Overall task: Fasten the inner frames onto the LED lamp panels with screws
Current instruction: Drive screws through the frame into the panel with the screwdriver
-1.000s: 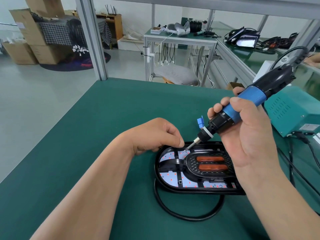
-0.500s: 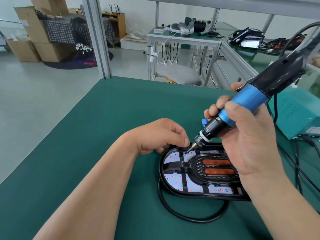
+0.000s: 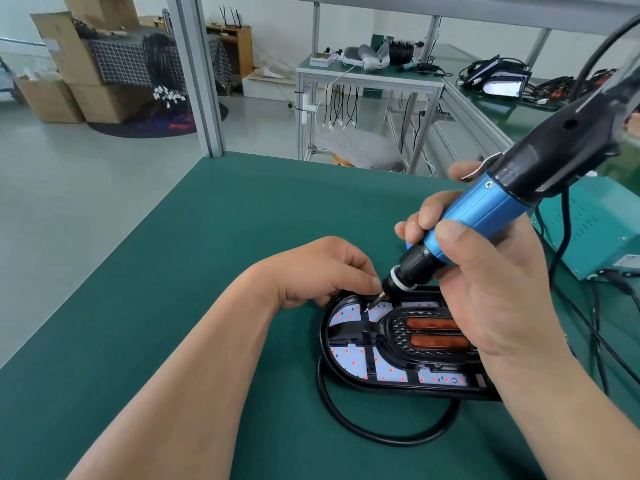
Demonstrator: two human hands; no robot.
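LED lamp panel flat on tabletop, inner frame seated in it; right hand grips screwdriver, bit on frame's far-left corner; left hand curled at rim beside bit, grip unclear

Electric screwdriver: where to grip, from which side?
Grip the electric screwdriver by its blue barrel, just above the black collar, from the right, as the right hand does. It leans up-right, bit down at the LED lamp panel; its cable leaves the top end and the left hand crowds the tip.
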